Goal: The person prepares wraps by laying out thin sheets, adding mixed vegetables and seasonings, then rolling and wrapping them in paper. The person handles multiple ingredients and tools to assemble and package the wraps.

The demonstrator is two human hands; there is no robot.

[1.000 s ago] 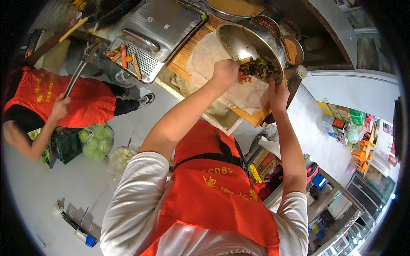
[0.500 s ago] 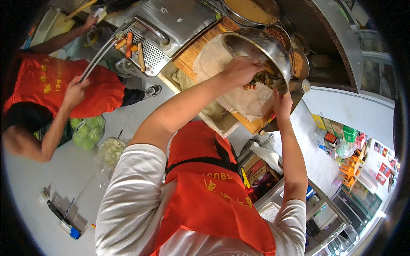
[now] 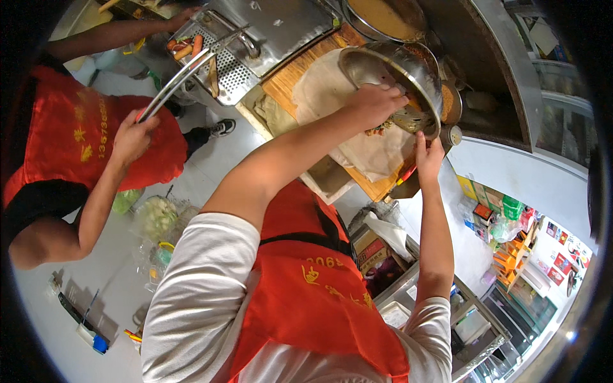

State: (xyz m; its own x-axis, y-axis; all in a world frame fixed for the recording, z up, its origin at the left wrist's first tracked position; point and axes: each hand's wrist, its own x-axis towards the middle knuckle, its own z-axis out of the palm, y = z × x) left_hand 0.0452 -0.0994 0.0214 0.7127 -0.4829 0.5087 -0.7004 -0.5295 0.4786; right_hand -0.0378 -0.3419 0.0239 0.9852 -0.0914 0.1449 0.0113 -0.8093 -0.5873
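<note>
A steel bowl (image 3: 426, 82) is tipped on its side over a large pale flatbread or wrap sheet (image 3: 319, 89), its mouth facing left. My right hand (image 3: 429, 156) grips the bowl's lower rim, thumb and fingers closed on it. At the bowl's mouth is my left hand (image 3: 377, 105), its fingers curled; what they hold, if anything, is hidden. Dark chopped food (image 3: 412, 119) clings inside the bowl, and some bits (image 3: 381, 128) lie on the sheet below. Beneath the sheet is a wooden board (image 3: 281, 84).
A red-and-yellow handle (image 3: 406, 175) sticks out at the board's near edge. Behind stand a pan of brown liquid (image 3: 386, 18) and a bowl of orange bits (image 3: 451, 103). At left, a co-worker holds tongs (image 3: 182, 80) over a perforated tray (image 3: 233, 82) with sausages (image 3: 183, 51).
Less dark food shows inside the bowl, and more of its inner wall is bare. My left hand stays at its mouth. The co-worker's tongs have moved right, over the tray.
</note>
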